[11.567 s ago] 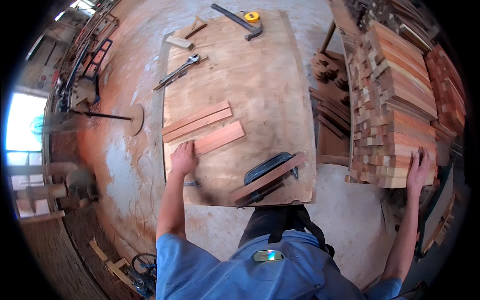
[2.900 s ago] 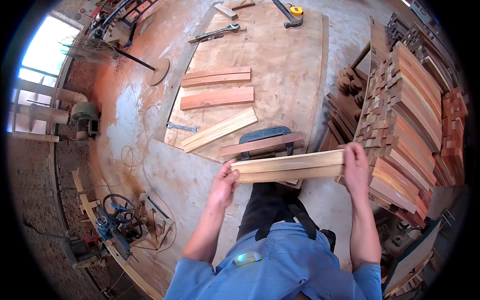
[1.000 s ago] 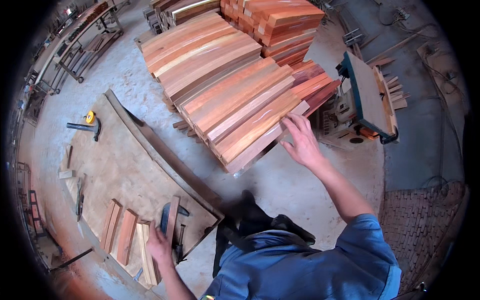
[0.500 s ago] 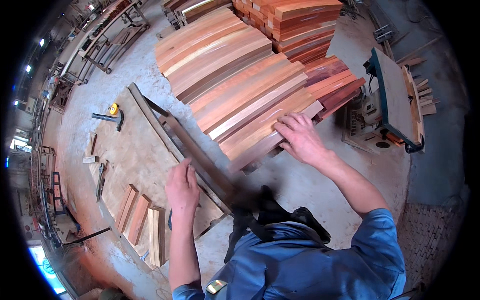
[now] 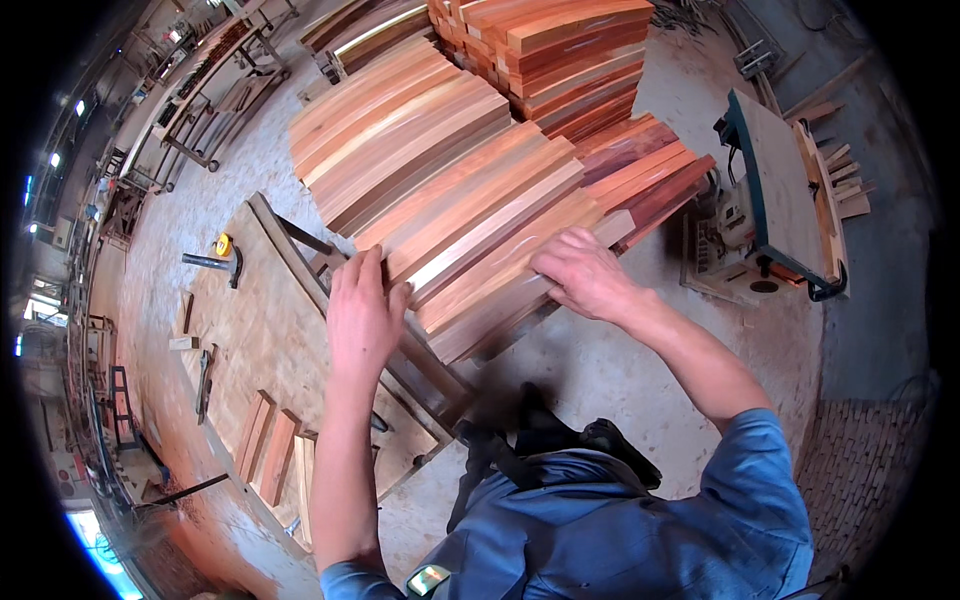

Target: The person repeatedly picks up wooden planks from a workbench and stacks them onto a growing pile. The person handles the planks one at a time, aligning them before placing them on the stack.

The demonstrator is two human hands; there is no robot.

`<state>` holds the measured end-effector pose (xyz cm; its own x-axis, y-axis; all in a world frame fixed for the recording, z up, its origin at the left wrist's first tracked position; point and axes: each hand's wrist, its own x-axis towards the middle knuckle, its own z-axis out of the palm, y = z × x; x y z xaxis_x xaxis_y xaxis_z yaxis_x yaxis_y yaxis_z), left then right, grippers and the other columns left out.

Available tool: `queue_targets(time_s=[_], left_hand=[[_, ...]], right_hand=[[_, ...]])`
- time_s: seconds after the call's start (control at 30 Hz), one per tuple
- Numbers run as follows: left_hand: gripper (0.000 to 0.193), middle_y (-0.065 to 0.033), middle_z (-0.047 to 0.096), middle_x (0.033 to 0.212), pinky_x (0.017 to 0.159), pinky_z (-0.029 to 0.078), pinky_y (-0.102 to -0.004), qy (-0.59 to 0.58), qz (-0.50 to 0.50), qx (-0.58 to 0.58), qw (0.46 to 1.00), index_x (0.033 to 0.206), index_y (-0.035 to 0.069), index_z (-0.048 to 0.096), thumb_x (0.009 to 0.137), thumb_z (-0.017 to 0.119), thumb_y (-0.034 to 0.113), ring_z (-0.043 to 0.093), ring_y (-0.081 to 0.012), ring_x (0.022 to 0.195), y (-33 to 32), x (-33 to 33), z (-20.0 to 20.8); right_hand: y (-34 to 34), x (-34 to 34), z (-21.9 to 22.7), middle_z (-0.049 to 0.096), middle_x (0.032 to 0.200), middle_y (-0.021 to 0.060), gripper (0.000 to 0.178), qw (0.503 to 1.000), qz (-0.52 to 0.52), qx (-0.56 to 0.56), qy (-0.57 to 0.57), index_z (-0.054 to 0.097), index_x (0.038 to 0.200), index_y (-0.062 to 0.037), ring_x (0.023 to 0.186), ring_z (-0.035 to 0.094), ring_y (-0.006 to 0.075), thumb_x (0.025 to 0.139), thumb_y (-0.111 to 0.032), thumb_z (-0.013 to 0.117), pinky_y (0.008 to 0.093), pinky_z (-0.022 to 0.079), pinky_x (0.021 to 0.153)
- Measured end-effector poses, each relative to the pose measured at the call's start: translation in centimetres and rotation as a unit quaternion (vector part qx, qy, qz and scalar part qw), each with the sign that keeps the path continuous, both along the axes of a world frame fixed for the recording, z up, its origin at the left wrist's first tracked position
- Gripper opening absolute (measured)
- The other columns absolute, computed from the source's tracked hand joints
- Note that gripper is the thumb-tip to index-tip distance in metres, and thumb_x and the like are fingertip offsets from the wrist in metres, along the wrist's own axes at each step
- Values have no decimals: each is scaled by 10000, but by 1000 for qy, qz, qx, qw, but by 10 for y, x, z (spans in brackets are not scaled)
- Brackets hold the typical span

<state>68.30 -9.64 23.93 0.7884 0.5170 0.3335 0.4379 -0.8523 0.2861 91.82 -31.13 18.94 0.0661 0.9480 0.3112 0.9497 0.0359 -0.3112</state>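
Side by side in front of me lie many wooden boards (image 5: 455,215), pale brown to reddish, in a low stack. My right hand (image 5: 588,275) grips the nearest board (image 5: 480,322) near its right end, fingers on top and thumb at the near edge. At the left ends of the boards is my left hand (image 5: 365,315), its fingers slightly bent and the thumb apart. Its fingertips are close to the board ends; whether they touch is hard to tell. Nothing shows in the left hand.
Left stands a wooden-topped worktable (image 5: 290,345) with a hammer (image 5: 225,265), yellow tape measure (image 5: 222,243), adjustable wrench (image 5: 205,385) and short wood blocks (image 5: 278,455). Behind rises a tall reddish wood stack (image 5: 575,65). At right is a machine with a flat table (image 5: 785,190).
My left hand has moved up and forward from over the worktable to the boards' left ends. My right hand has shifted slightly left and down in view, still at the nearest board.
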Motion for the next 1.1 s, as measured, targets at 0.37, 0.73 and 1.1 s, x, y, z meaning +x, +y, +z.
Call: queue_targets(time_s=[0.37, 0.73, 1.1], left_hand=[[393, -199, 616, 1040, 911, 470, -456, 63, -32, 17, 997, 1172, -30, 606, 857, 704, 185, 569, -383, 1005, 9, 36, -11], [355, -197, 608, 1044, 866, 470, -462, 14, -41, -101, 994, 1125, -9, 610, 816, 732, 115, 552, -402, 998, -56, -25, -47], [320, -167, 612, 1032, 884, 468, -423, -108, 67, -107, 986, 1147, 4, 617, 848, 711, 71, 573, -336, 988, -20, -47, -25]], right_hand=[[-18, -6, -5, 617, 949, 81, 311, 1000, 12, 15, -13, 620, 978, -79, 1003, 581, 283, 697, -97, 752, 422, 441, 956], [-72, -17, -19, 627, 1022, 62, 413, 998, 10, -47, 47, 637, 1048, -82, 1030, 577, 269, 662, -73, 782, 437, 421, 1006], [-55, 2, 1, 621, 1010, 74, 342, 1000, -1, -24, 16, 644, 1029, -82, 1024, 579, 276, 710, -102, 767, 409, 442, 965]])
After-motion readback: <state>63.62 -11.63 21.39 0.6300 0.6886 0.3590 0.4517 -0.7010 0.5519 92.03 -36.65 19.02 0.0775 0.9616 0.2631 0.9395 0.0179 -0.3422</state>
